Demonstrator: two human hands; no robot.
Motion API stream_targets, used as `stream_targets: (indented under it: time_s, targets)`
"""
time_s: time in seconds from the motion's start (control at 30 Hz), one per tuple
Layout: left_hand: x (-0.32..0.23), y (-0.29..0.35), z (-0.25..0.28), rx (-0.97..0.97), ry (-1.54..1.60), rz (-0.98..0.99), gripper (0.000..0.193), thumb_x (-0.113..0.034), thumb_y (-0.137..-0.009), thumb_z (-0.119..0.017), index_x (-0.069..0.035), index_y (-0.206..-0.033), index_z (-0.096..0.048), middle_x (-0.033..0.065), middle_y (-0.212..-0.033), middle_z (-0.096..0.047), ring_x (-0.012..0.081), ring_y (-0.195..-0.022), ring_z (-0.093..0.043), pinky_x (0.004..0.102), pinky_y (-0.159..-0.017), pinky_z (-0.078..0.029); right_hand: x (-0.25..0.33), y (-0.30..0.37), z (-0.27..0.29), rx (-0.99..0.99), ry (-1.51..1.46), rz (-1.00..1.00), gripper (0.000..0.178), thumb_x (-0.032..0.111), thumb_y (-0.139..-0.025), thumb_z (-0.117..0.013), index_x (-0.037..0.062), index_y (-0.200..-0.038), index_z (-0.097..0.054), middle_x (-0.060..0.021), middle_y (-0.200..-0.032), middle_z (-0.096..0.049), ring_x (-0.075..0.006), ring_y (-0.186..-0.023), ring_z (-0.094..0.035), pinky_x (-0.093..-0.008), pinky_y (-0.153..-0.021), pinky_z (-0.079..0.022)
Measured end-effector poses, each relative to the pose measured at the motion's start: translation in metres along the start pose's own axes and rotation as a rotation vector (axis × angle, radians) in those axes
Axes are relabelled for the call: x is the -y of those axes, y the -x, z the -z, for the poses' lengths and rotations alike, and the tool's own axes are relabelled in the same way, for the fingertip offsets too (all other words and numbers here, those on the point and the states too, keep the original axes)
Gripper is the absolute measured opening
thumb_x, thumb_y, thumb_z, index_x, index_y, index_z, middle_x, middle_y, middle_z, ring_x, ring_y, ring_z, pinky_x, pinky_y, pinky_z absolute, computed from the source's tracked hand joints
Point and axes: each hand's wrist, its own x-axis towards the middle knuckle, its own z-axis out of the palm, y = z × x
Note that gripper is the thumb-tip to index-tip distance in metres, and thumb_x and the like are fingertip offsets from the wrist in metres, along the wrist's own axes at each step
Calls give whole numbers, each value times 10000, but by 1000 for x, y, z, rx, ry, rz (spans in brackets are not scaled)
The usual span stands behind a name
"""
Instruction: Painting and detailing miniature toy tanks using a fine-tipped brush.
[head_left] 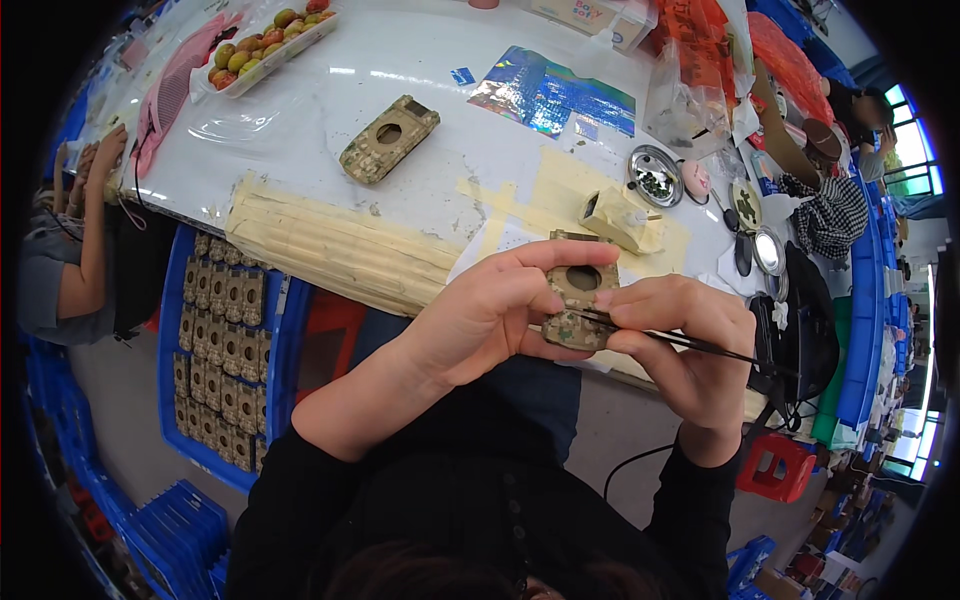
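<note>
1. The left hand (480, 315) holds a small camouflage-painted plastic toy tank body with a round hole on top (578, 305). The fingers are curled around its left side and the index finger lies along its far edge, so the grip is closed on the piece. The piece is in the air, above the near edge of the white table (400, 60) and in front of the person's chest.

2. The right hand (690, 345) pinches a thin black paintbrush (680, 340) between thumb and fingers; the hand is closed on it. The tip touches the lower right part of the hull (the bristles are too small to see clearly).

3. The step in hand seems to be painting of small camouflage spots on the hull.

4. The next move probably needs a steady left hand, a light stroke, and perhaps new paint from the round metal dish with dark green paint (656, 180).

5. Nearby lie a second camouflage hull (390, 138), an unpainted beige hull (620, 218) on yellow masking tape, and a blue plastic crate of finished camouflage hulls (222, 360) below the table.
</note>
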Motion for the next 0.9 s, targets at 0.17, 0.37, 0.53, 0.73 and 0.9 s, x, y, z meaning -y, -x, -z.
stream_targets:
  time_s: [0.17, 0.37, 0.53, 0.73, 0.9]
  targets:
    - [1, -1, 3, 20, 35, 7, 598, -41, -774, -444, 54, -1359, -367, 168, -1177, -573, 203, -1000, -634, 357, -850, -563, -1, 1, -1, -22, -20, -4, 181, 47, -693, -766, -6, -818, -647, -101, -804, -679, -249, -741, -675, -302, -666, -529]
    - [3, -1, 1, 15, 47, -9, 604, -13, -766, -469, 50, -1359, -369, 166, -1165, -582, 202, -1000, -635, 346, -848, -564, 1, 1, 1, -6, 8, -4, 175, 52, -694, -763, 0, -816, -648, -101, -814, -680, -253, -755, -676, -310, -674, -532]
    - [4, -1, 2, 1, 20, -10, 601, -13, -763, -471, 45, -1354, -381, 159, -1172, -580, 201, -1007, -631, 337, -848, -562, 2, 1, 0, 2, 29, 0, 175, 60, -694, -763, 4, -814, -647, -99, -818, -678, -256, -758, -675, -314, -676, -533]
    - [3, -1, 1, 4, 19, -8, 605, -13, -756, -472, 36, -1353, -389, 154, -1172, -580, 197, -1007, -630, 336, -844, -564, 3, 0, 0, -3, 41, 1, 174, 65, -693, -764, 11, -810, -646, -94, -814, -676, -254, -758, -673, -313, -675, -532]
    - [2, -1, 2, 4, 17, -9, 603, -6, -758, -471, 37, -1353, -387, 153, -1171, -579, 200, -1006, -631, 345, -840, -569, 2, 0, -1, 1, 49, 2, 179, 67, -690, -766, 10, -810, -646, -94, -814, -675, -253, -761, -673, -314, -678, -532]
